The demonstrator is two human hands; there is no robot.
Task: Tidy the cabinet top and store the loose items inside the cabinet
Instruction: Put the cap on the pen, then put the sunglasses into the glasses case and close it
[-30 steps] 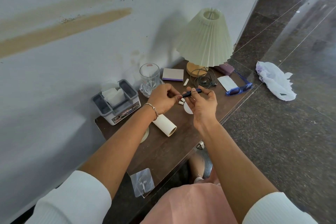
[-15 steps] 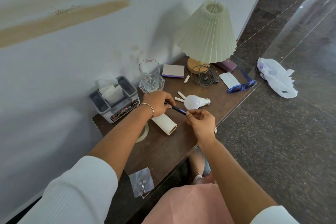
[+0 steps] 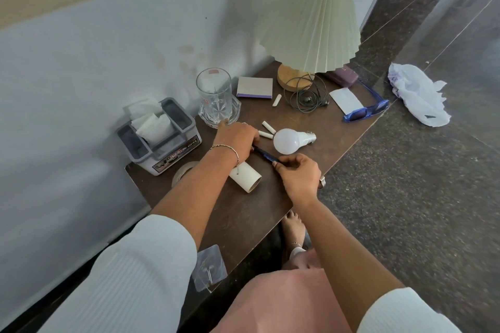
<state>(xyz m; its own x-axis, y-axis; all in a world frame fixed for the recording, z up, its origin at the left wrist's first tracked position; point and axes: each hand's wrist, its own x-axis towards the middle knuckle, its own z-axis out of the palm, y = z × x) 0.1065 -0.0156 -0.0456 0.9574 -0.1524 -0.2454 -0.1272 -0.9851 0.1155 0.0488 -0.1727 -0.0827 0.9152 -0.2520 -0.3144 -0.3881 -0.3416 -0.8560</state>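
With my left hand (image 3: 238,139) curled round one end of the pen (image 3: 263,155) and my right hand (image 3: 297,173) pinching the other, low over the worktop (image 3: 243,213) beside the bulb (image 3: 288,141), I'd judge it best to press both ends squarely together before storing it.

Seemingly curled: left hand (image 3: 238,140), right hand (image 3: 300,178).

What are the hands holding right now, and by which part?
A slim dark blue pen: left hand grips one end, right hand pinches the other.

Home room, pleated lamp (image 3: 313,16), cluttered cabinet top (image 3: 243,213), stone floor (image 3: 405,197)
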